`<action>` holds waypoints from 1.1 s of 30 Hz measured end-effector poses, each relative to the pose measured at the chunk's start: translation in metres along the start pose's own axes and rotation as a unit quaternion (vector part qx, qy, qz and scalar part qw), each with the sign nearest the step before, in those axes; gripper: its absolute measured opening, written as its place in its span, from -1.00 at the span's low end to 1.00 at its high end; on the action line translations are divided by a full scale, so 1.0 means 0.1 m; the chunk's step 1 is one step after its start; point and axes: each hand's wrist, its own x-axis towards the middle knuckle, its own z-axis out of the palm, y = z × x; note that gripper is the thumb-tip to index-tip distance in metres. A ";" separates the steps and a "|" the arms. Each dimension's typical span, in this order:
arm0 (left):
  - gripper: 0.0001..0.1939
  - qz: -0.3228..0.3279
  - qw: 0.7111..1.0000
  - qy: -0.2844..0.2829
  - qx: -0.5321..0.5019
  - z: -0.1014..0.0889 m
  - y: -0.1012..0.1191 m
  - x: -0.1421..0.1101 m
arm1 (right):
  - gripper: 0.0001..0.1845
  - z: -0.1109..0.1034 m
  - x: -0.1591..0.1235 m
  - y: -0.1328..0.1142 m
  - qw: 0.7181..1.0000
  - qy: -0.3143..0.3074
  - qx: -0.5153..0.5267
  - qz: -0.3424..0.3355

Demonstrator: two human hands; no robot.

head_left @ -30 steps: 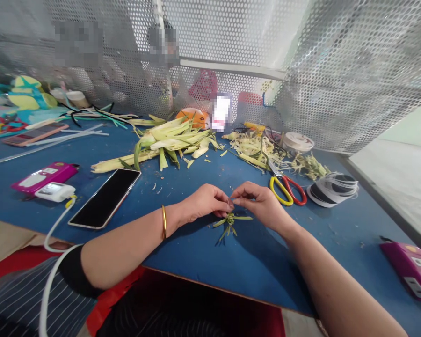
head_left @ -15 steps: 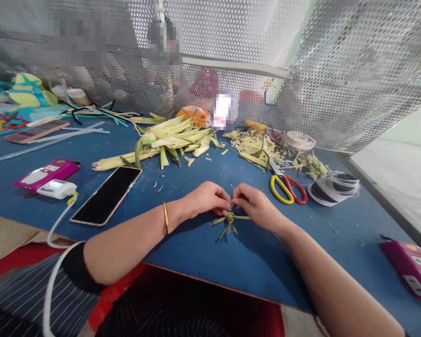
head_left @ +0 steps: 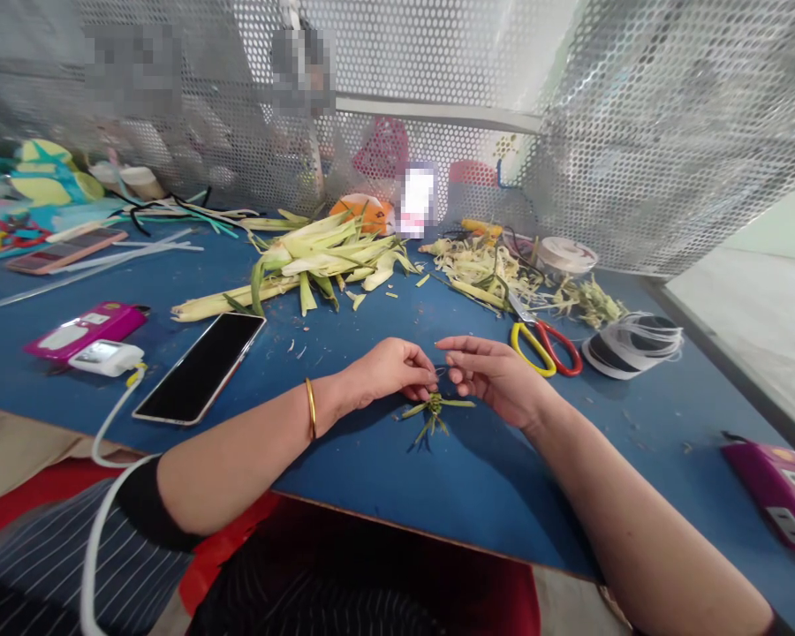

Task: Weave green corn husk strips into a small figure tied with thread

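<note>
My left hand (head_left: 401,373), a gold bangle at its wrist, is closed in a pinch at the top of a small woven husk piece (head_left: 435,404). Narrow green strips spread out from the piece to both sides and downward. A fine, pale loop of thread (head_left: 440,374) shows by my left fingertips; where it is fastened is hidden. Just to the right, my right hand (head_left: 494,371) has its fingers apart, with nothing visible in them. Nearest beyond it lie scissors (head_left: 536,340) with one yellow and one red handle.
Corn husks (head_left: 324,261) are heaped at the back, with shredded husk (head_left: 483,269) beside them. A thread spool (head_left: 629,346) stands at right. A black-screened phone (head_left: 202,367), a magenta power strip (head_left: 89,331) and a white cable (head_left: 102,530) are at left; another magenta strip (head_left: 778,490) is at right.
My right fingers, earlier pinched together against my left fingertips, have spread and drawn slightly away to the right. My left hand keeps its pinch over the woven husk piece.
</note>
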 end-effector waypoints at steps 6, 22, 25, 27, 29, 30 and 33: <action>-0.93 -0.005 1.000 0.003 -0.001 0.01 0.01 -0.01 | -0.75 -0.01 0.05 0.08 0.960 0.015 -0.260 -0.107; -0.90 -0.005 1.000 0.020 0.002 0.02 0.05 -0.02 | -0.78 -0.06 -0.03 0.00 0.927 -0.075 -0.326 -0.170; -0.90 -0.010 0.999 0.033 0.007 0.03 0.06 -0.02 | -0.83 -0.08 -0.06 -0.02 0.910 -0.090 -0.371 -0.159; -0.91 -0.015 0.999 0.037 0.004 0.03 0.07 -0.02 | -0.83 -0.09 -0.05 -0.01 0.907 -0.086 -0.381 -0.156; -0.95 -0.023 0.999 0.034 -0.004 0.03 0.08 -0.02 | -0.82 -0.10 -0.03 0.00 0.903 -0.078 -0.388 -0.166; -0.96 -0.026 0.999 0.030 -0.008 0.02 0.08 -0.02 | -0.82 -0.10 -0.03 0.01 0.901 -0.074 -0.391 -0.172; -0.93 -0.028 0.999 0.017 -0.019 0.01 0.07 -0.01 | -0.80 -0.10 -0.01 0.02 0.902 -0.071 -0.387 -0.175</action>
